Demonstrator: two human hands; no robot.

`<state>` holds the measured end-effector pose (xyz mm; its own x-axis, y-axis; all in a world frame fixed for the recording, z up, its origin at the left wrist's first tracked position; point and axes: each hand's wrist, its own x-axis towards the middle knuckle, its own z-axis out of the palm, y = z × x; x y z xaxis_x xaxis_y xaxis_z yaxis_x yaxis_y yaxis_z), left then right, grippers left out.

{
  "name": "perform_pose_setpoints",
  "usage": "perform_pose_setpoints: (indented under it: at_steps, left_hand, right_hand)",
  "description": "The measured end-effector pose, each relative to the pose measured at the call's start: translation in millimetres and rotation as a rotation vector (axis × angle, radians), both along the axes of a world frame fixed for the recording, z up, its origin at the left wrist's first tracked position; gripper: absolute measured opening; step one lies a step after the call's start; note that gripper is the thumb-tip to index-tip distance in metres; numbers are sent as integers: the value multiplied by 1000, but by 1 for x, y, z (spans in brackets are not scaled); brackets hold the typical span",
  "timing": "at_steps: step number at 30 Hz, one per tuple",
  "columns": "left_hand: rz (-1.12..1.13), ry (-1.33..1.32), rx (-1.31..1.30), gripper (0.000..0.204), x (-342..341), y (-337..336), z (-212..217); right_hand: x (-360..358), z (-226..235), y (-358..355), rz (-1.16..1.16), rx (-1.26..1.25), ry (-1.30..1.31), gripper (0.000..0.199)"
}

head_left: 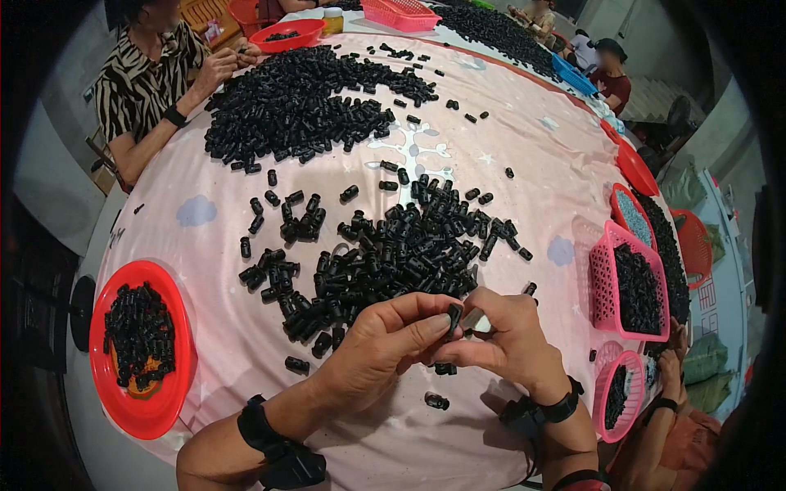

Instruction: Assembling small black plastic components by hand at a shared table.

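Near the front middle of the table my two hands meet. My left hand (378,344) pinches a small black plastic piece (453,317) between thumb and forefinger. Right beside it, my right hand (509,337) is closed, with a pale, shiny piece (478,322) showing between its fingers; its kind is unclear. Just beyond them lies a loose heap of small black barrel-shaped plastic pieces (401,245). One single black barrel-shaped piece (436,401) rests on the cloth between my forearms.
A red bowl (184,360) of black pieces sits at left. Pink baskets (607,286) and a red bowl of grey bits (631,219) line the right edge. A larger black heap (286,106) lies beyond, beside a person in a striped shirt (147,74). More people work around the tables.
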<state>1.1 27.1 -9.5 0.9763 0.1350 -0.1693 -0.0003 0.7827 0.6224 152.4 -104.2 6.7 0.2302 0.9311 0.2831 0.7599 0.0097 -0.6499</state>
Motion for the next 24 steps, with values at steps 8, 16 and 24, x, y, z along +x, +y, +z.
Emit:
perform_pose_setpoints:
  at_steps: [8,16,24]
  left_hand:
    - [-17,13,10,26,1,-1,1]
    - [-40,39,-7,27,0,-1,0]
    - [-52,53,-10,25,-1,-1,-5]
  right_hand:
    - [-3,2,2,-34,29,-112,45]
    - [-3,0,2,-52,55,-194,48]
    - [0,-4,2,-60,52,-341,51]
